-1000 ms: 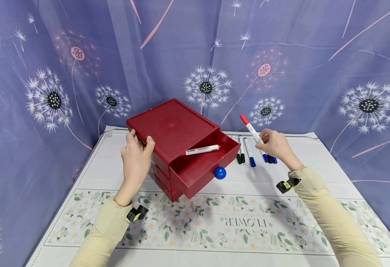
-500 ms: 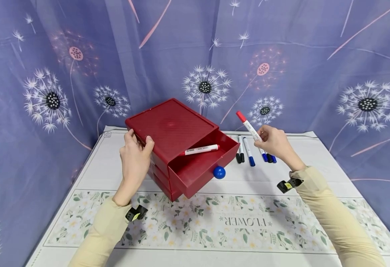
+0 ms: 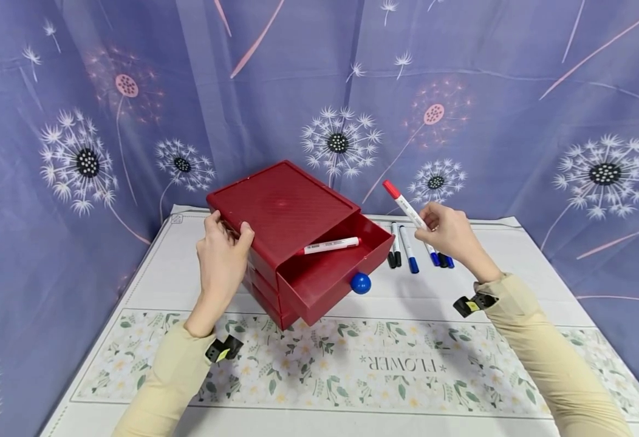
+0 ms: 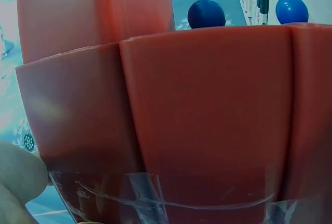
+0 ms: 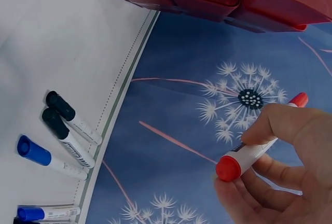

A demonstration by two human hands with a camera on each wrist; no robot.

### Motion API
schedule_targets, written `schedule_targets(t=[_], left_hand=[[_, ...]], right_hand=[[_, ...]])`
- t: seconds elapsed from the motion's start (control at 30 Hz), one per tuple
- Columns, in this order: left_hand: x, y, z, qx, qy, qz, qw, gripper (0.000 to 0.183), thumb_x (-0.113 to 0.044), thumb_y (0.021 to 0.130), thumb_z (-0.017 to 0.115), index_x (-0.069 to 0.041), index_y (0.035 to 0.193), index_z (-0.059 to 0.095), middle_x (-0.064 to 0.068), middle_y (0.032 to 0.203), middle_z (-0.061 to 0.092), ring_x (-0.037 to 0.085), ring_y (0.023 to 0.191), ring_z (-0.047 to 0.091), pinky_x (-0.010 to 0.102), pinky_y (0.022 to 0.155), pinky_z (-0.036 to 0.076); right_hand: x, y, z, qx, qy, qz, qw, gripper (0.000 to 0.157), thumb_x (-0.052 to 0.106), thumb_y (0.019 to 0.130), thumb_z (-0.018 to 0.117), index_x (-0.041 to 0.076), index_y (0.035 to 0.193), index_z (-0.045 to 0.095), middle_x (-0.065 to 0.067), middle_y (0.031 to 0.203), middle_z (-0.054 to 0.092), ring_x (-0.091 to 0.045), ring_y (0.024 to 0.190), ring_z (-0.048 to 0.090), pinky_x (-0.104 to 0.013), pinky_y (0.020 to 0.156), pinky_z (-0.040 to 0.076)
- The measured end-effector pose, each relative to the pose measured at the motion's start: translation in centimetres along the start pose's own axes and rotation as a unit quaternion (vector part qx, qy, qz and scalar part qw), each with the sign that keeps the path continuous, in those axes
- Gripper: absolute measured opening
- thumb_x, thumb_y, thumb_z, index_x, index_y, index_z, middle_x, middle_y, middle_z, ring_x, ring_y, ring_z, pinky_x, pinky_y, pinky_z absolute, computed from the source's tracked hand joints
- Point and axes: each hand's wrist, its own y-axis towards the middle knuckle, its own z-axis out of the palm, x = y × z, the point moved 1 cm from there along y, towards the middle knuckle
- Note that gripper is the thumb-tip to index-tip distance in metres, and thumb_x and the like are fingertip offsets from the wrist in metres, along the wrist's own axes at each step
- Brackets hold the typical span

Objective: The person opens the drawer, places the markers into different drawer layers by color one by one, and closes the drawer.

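Pinching a red marker (image 3: 406, 206) aloft, the right hand (image 3: 453, 233) hangs near the pulled-out drawer (image 3: 325, 297) and other markers (image 3: 408, 249); the left hand (image 3: 221, 261), thumb spread from its fingers, rests against the box (image 3: 283, 206).

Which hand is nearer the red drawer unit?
Left: the left hand touches the red drawer unit at its left edge. The right hand is apart, off its right side, holding a red-capped marker.

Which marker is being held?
The red-capped marker in the right hand; the other red one lies in the open drawer, the black and blue ones on the table.
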Motion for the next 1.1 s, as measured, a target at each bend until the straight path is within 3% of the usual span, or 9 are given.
schedule_targets(t=[0.27, 0.47, 0.73, 1.1], left_hand=[[0.0, -0.1, 0.0, 0.002, -0.001, 0.002, 1.0, 0.064, -0.038, 0.087, 0.045, 0.003, 0.134, 0.034, 0.006, 0.068, 0.052, 0.018, 0.055, 0.051, 0.028, 0.052, 0.04], [0.0, -0.1, 0.0, 0.0, -0.001, 0.009, 1.0, 0.063, -0.036, 0.087, 0.044, 0.004, 0.135, 0.034, 0.006, 0.068, 0.052, 0.019, 0.054, 0.051, 0.028, 0.053, 0.041], [0.0, -0.2, 0.1, -0.007, 0.005, 0.012, 0.9999, 0.063, -0.037, 0.087, 0.044, 0.004, 0.134, 0.036, 0.008, 0.072, 0.057, 0.023, 0.062, 0.058, 0.037, 0.066, 0.05], [-0.2, -0.2, 0.1, -0.006, 0.009, 0.022, 0.9997, 0.062, -0.037, 0.088, 0.043, 0.005, 0.133, 0.036, 0.008, 0.07, 0.055, 0.022, 0.058, 0.055, 0.034, 0.061, 0.047]], right_hand=[[0.8, -0.1, -0.5, -0.011, 0.002, -0.034, 0.999, 0.016, 0.007, 0.071, 0.065, 0.011, 0.085, 0.059, -0.005, 0.075, 0.066, -0.017, 0.066, 0.061, -0.028, 0.055, 0.043], [1.4, -0.1, -0.5, -0.014, 0.033, -0.085, 0.996, 0.017, 0.003, 0.072, 0.062, 0.011, 0.087, 0.059, -0.004, 0.076, 0.064, -0.015, 0.071, 0.062, -0.029, 0.063, 0.053], [2.1, 0.0, -0.7, -0.032, 0.048, -0.154, 0.986, 0.019, 0.0, 0.072, 0.063, 0.01, 0.088, 0.059, -0.002, 0.081, 0.063, -0.016, 0.075, 0.063, -0.03, 0.067, 0.054], [3.5, 0.1, -1.5, -0.049, 0.02, -0.231, 0.971, 0.02, 0.004, 0.073, 0.066, 0.013, 0.09, 0.06, 0.002, 0.086, 0.061, -0.012, 0.077, 0.061, -0.033, 0.071, 0.053]])
